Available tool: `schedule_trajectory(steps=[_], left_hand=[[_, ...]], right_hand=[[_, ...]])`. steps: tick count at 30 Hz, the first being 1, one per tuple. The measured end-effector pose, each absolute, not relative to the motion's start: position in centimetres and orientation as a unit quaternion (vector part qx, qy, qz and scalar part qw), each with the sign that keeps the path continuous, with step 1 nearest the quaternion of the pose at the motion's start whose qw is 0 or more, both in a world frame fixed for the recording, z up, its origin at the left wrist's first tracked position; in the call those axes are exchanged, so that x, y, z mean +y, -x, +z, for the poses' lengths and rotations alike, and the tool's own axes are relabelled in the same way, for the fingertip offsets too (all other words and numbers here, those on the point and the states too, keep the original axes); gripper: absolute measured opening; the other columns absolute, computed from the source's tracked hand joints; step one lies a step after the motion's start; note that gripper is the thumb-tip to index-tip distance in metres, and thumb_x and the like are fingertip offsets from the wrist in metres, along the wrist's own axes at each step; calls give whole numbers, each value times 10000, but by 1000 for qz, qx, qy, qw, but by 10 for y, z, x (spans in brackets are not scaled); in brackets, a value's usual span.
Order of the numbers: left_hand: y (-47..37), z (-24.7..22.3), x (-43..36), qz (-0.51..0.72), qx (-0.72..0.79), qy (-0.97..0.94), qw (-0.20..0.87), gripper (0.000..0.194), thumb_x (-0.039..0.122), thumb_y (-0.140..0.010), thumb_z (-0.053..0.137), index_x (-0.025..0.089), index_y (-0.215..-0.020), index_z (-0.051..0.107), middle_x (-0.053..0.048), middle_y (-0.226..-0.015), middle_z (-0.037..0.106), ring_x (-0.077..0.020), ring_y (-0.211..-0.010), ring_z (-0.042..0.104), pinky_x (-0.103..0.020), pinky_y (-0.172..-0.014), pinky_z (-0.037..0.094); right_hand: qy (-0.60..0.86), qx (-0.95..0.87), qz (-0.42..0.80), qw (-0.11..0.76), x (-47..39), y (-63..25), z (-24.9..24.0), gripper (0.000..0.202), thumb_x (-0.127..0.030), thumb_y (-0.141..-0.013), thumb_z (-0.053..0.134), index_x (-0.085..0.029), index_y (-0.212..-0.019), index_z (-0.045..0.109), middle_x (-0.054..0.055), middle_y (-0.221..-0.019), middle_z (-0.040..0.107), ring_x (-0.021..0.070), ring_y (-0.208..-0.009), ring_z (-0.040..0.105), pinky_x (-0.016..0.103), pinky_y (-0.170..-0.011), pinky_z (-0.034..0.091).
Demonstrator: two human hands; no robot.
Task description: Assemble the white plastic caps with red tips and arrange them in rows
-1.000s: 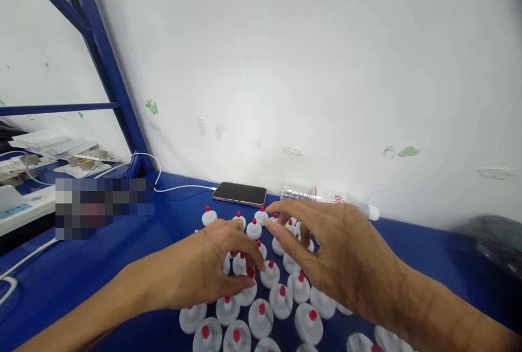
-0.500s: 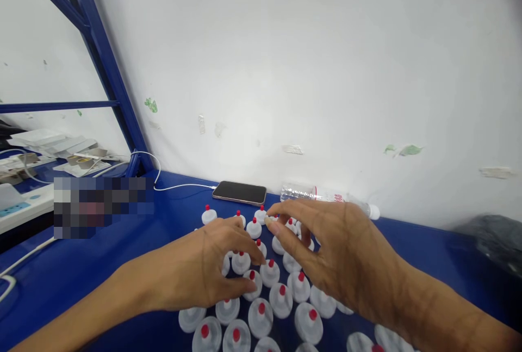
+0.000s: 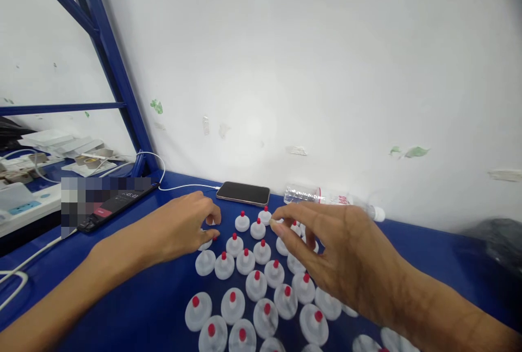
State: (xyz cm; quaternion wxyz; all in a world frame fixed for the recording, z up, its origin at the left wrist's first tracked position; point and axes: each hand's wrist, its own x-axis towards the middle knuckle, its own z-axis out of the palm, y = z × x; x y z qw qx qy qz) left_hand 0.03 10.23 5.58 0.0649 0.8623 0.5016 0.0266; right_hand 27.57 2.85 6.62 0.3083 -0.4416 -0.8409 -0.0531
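Many round translucent white pieces, most with a red tip on top, stand spread over the blue table [image 3: 150,292]; one such piece [image 3: 198,311] is at the front left. At the back left of the group is my left hand [image 3: 191,227], thumb and fingers apart around a piece with a red tip that its fingers partly hide. My right hand [image 3: 334,248] hovers above the right side of the pieces. Its thumb tip and index tip meet near a piece [image 3: 265,215] at the back; whatever is between them is too small to name.
Against the wall lie a phone [image 3: 243,193] with a white cable and a clear plastic bottle [image 3: 302,194]. Another phone [image 3: 122,205] and a white power strip [image 3: 32,205] are at the left. A dark plastic bag [image 3: 495,240] sits at the right.
My left hand has moved left and back, off the middle of the pieces, uncovering several of them. My right hand holds nearly the same pose. The view has shifted slightly.
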Motion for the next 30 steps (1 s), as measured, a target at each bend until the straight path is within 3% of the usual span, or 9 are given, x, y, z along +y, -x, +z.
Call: schedule_trajectory(steps=[5,13,20,25,30], left_hand=[[-8,45,100,-22,494,-868,43,145,270,-884,690,178,-989,652,-25,-987,659,-201,-924,634,-418,-848,536],[-12,43,101,8,482,-875,41,88,255,-877,684,177,-904,655,-13,-922,641,-191,-882,615,-396,-821,522],[-6,73,100,77,495,-863,59,211,373,-929,556,242,-1008,701,-15,-891,704,-205,-830,641,-371,-764,492],[11,77,106,81,509,-854,72,291,508,-901,548,285,-834,723,-9,-827,736,-207,-753,650,-329,-689,462],[9,69,102,50,525,-843,108,162,345,-872,667,211,-783,686,13,-762,699,-149,-648,615,-292,-621,463]], right_hand=[[438,-842,-59,310,28,-276,65,188,-354,-1013,481,-292,-971,654,-61,-730,700,171,-534,633,317,-508,491],[438,-845,-55,300,28,-275,67,174,-313,-1007,495,-286,-953,658,-60,-723,688,169,-569,641,311,-559,510],[442,-845,-61,294,26,-276,70,176,-319,-1008,495,-280,-962,661,-57,-731,688,171,-565,636,328,-584,507],[437,-849,-58,290,28,-277,67,179,-301,-1010,489,-270,-964,659,-63,-734,682,164,-583,640,315,-591,501],[437,-860,-68,255,29,-277,68,272,-277,-1017,408,-243,-990,677,-3,-881,743,202,-655,686,339,-555,498]])
